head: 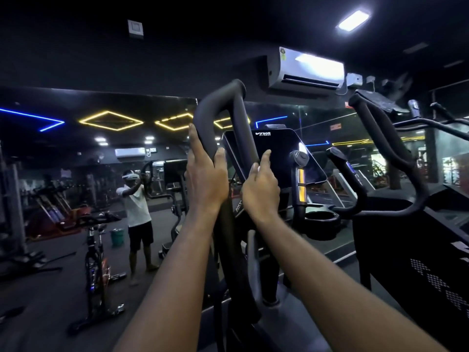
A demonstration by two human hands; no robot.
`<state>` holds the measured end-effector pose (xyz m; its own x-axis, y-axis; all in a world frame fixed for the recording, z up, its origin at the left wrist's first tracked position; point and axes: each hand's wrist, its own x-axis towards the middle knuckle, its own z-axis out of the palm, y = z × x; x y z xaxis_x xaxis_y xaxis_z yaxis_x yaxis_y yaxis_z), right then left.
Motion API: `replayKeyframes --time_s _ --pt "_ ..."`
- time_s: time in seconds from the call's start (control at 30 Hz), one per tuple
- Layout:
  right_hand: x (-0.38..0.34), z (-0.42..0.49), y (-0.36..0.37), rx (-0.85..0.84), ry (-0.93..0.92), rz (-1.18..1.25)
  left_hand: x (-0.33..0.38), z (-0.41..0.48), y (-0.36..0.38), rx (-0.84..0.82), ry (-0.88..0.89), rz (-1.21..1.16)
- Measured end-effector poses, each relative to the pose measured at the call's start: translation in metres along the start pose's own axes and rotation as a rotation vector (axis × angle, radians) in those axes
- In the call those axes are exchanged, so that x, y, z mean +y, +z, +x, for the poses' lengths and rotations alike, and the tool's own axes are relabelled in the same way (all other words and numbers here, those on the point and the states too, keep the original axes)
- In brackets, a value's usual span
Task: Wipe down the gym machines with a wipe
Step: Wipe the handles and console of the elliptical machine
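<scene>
The left hand grips the left limb of the elliptical machine's looped handle, fingers curled round the black tube and the thumb lying up its near side. Just beside it, the right hand wraps the right limb of the same loop, fingers curled and the thumb pointing upward. A small pale scrap of the wipe peeps out between the right thumb and forefinger; the rest is hidden inside the grip, so how it lies against the tube cannot be told. Both forearms reach up and forward from the bottom of the view, nearly parallel. Directly behind the right hand stands the machine's dark console screen, tilted back, with a small white logo near its top edge. Below and to the right of the right hand sits a round cup holder, and further right rises a second curved handle. Above the right hand, high on the wall, hangs an air conditioner, and a ceiling light glows beyond it. To the left of the left hand a wall mirror shows the person's reflection in a white shirt and dark shorts, with a green bucket on the floor beside it. Lower left of the left hand stands a spin bike.
</scene>
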<state>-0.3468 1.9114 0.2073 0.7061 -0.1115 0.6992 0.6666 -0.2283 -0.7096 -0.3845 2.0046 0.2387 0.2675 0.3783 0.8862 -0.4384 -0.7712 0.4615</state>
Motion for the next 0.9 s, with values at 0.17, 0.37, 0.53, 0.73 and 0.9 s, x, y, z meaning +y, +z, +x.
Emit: replayKeyframes --time_s 0.17,0.37,0.53,0.73,0.9 --pt "-0.023 0.034 -0.003 -0.058 0.0 0.046 -0.001 0.001 -0.001 -0.01 0.008 -0.018" --pt "-0.023 0.041 -0.003 -0.061 0.148 0.134 -0.002 0.001 0.0 0.003 0.011 -0.034" --pt "-0.058 0.088 0.005 -0.068 0.042 0.107 0.001 -0.003 -0.001 0.01 0.034 -0.05" --pt "-0.038 0.08 0.003 -0.066 0.198 0.096 0.001 -0.002 0.001 -0.006 0.023 -0.098" --pt "-0.083 0.12 0.013 0.121 0.011 0.209 -0.002 -0.002 0.001 0.004 -0.012 -0.173"
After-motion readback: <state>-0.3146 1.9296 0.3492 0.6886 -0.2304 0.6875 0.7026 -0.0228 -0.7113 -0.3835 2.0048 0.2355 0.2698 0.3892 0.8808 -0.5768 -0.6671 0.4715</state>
